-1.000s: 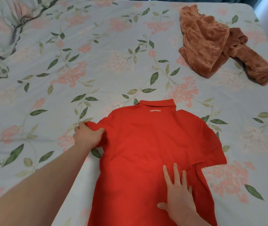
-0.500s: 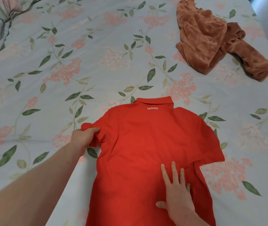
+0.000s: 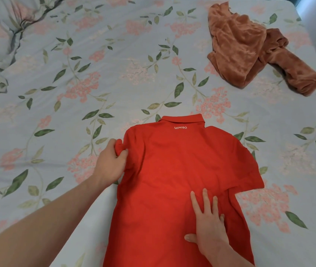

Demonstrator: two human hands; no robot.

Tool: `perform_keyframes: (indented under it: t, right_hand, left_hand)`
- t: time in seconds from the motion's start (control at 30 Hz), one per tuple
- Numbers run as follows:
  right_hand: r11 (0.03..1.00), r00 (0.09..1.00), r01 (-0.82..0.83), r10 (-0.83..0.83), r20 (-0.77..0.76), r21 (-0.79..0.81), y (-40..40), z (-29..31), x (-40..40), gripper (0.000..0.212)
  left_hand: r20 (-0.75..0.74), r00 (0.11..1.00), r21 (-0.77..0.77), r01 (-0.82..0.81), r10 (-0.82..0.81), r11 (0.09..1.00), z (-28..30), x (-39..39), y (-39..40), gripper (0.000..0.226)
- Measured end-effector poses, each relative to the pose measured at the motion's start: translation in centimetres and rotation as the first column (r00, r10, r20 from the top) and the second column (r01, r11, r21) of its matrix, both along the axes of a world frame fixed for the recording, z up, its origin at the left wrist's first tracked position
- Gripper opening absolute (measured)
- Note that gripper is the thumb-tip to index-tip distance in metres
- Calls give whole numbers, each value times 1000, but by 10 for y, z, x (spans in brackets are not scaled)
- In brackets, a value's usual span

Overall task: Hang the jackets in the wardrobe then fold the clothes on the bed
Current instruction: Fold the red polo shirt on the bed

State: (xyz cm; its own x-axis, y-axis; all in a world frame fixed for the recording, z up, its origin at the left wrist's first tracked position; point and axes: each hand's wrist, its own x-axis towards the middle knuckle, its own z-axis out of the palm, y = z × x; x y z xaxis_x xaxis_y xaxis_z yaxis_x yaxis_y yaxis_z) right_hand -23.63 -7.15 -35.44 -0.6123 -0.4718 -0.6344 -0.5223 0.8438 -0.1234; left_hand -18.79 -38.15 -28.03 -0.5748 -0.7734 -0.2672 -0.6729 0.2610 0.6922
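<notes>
Clearly the folding step is in hand: a red short-sleeved polo shirt (image 3: pixel 182 180) lies back-up on the floral-sheeted bed (image 3: pixel 76 74). Left hand (image 3: pixel 112 162) pinches its left sleeve; right hand (image 3: pixel 208 226) presses flat, fingers straight. Next, probably fold that sleeve inward.

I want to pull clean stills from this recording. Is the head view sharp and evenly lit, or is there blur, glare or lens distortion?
Head view: soft, even light, no glare. The white lettering on the red polo shirt reads clearly. The left hand gripping its sleeve and the right hand flat on it look sharp. The floral bedsheet bows from the wide-angle lens; the bright top-right corner looks washed out.
</notes>
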Motion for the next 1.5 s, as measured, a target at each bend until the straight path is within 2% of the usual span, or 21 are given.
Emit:
perform_keyframes:
  t: [0.1, 0.17, 0.27, 0.4, 0.5, 0.6, 0.7, 0.73, 0.77, 0.8, 0.87, 0.9, 0.93, 1.0, 1.07, 1.2, 1.3, 1.4, 1.5]
  right_hand:
    - [1000, 1000, -8, 8, -8, -2, 1, 2, 0, 140]
    - [1000, 1000, -13, 13, -12, -2, 2, 3, 0, 139]
    - [1000, 1000, -20, 20, -19, -3, 1, 4, 1, 139]
    - [1000, 999, -31, 30, -31, -3, 2, 5, 1, 139]
    - [999, 999, -33, 32, -29, -8, 4, 4, 1, 138]
    - [1000, 999, -23, 22, -26, -19, 4, 4, 0, 138]
    - [1000, 1000, -20, 19, -24, -22, 5, 4, 0, 139]
    - [1000, 999, -20, 19, -26, -24, 6, 3, 0, 139]
    - [999, 999, -23, 22, -30, -25, 6, 3, 0, 139]
    - [999, 999, -26, 25, -33, -27, 6, 3, 0, 139]
    - [999, 999, -24, 22, -40, -38, 7, 3, 0, 140]
    - [999, 999, -21, 19, -41, -44, 7, 3, -1, 139]
    - [999, 999, -19, 17, -40, -47, 7, 4, -1, 139]
    - [999, 999, -15, 14, -32, -52, 7, 5, -1, 139]
    - [998, 1000, -8, 6, -28, -63, 6, 4, -1, 139]
    - [997, 1000, 1, 1, 26, -75, 7, 4, -5, 138]
    - [988, 995, 54, -42, 91, -142, 11, 15, -18, 126]
    - [914, 970, 213, -240, -37, -345, 20, 28, -58, 95]
    - [799, 848, 390, -506, -161, -458, 33, 31, -117, 77]
  left_hand:
    - [10, 973, -180, 227, -229, 957, 12, 6, 21, 22]
    - [70, 916, -274, 399, -396, 875, 15, 9, 33, 20]
    - [143, 803, -288, 593, -578, 752, 14, 14, 52, 18]
    - [234, 681, -234, 732, -694, 640, 5, 19, 80, 24]
    - [354, 626, -148, 771, -695, 619, -8, 22, 95, 36]
    - [455, 575, -1, 764, -680, 645, -21, 24, 104, 61]
    - [565, 427, 170, 777, -706, 606, -26, 25, 110, 92]
    - [568, 422, 186, 770, -706, 610, -25, 25, 112, 95]
    - [543, 470, 165, 753, -696, 637, -24, 25, 113, 90]
    - [497, 559, 95, 726, -664, 681, -23, 25, 113, 81]
    - [420, 718, -109, 647, -555, 755, -25, 24, 111, 67]
    - [422, 756, -162, 606, -500, 779, -28, 24, 110, 68]
    - [447, 767, -153, 572, -460, 806, -31, 25, 110, 75]
    - [532, 717, -20, 541, -449, 841, -41, 28, 114, 93]
    - [611, 629, 70, 562, -481, 824, -52, 30, 122, 102]
    - [714, 528, 63, 606, -460, 793, -61, 19, 130, 107]
    - [790, 436, 41, 663, -430, 748, -60, 12, 129, 109]
    - [825, 399, 16, 691, -399, 723, -61, 6, 133, 109]
    - [831, 396, 19, 681, -389, 732, -62, 2, 137, 109]
